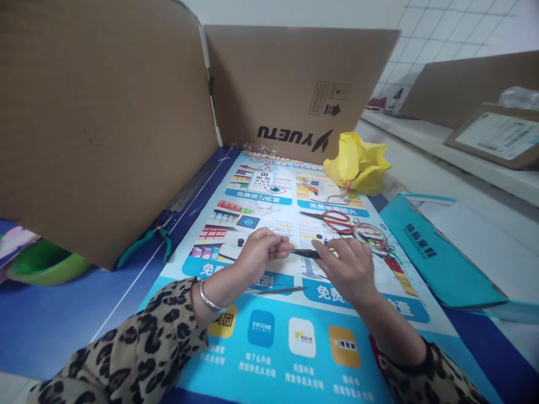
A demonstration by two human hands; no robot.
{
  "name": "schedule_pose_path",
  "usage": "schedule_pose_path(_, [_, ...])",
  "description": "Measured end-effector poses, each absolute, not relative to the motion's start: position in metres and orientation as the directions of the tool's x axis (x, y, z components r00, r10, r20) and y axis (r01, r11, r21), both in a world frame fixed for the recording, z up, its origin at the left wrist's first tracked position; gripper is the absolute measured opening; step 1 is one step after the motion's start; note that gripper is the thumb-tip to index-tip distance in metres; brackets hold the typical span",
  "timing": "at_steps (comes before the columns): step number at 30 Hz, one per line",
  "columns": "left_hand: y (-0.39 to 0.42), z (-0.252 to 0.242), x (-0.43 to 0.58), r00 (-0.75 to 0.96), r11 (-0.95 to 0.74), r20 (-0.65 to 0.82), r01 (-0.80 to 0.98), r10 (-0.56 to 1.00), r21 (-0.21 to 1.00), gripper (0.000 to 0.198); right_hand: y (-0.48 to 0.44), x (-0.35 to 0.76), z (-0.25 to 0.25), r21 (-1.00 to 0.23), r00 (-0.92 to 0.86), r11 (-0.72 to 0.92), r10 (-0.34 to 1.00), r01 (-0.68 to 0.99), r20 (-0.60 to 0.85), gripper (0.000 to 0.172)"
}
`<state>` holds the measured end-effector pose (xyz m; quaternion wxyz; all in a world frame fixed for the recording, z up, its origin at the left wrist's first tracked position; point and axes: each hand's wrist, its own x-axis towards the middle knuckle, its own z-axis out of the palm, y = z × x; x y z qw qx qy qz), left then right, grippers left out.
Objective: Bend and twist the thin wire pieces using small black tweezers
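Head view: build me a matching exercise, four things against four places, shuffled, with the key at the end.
Things
1. red-handled metal scissors
2. teal-handled pliers
3. silver metal bracelet
4. dark, narrow-tipped hand tool

Places
A. around the wrist of the bare left hand
B. in the grasp of the bare right hand
C. lying on the blue-and-white printed sheet
D. by the lower edge of the big brown cardboard panel on the left

Pairs: 1-C, 2-D, 3-A, 4-B
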<state>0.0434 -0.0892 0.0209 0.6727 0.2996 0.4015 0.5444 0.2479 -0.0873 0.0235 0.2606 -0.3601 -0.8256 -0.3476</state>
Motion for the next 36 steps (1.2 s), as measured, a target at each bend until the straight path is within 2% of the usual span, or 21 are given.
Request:
schedule_pose_path(14, [-0.0932, 0.0218, 0.0445, 0.152, 0.262, -0.216, -0.46, 0.965, 0.848, 0.014, -0.0873, 0.2486, 0.0237, 0.408, -0.623, 0.511, 0.373, 0.757, 0.687, 0.021])
schedule_pose_path(20, [-0.0941, 0.0238, 0.0459, 0.143, 0.268, -0.228, -0.407, 0.963, 0.873, 0.028, -0.0862, 0.2488, 0.0204, 0.421, -0.632, 0.521, 0.336, 0.743, 0.698, 0.024])
schedule_pose_path(25, [-0.0938, 0.0246, 0.0464, 0.116, 0.26, -0.233, -0.385, 0.966, 0.885, 0.026, -0.0868, 0.2489, 0.0182, 0.424, -0.634, 0.527, 0.319, 0.737, 0.705, 0.026])
schedule_pose_path(36, [-0.095, 0.0236, 0.0465, 0.122, 0.289, -0.262, -0.404, 0.957, 0.868, 0.023, -0.0881, 0.251, 0.015, 0.366, -0.63, 0.56, 0.402, 0.743, 0.665, 0.026])
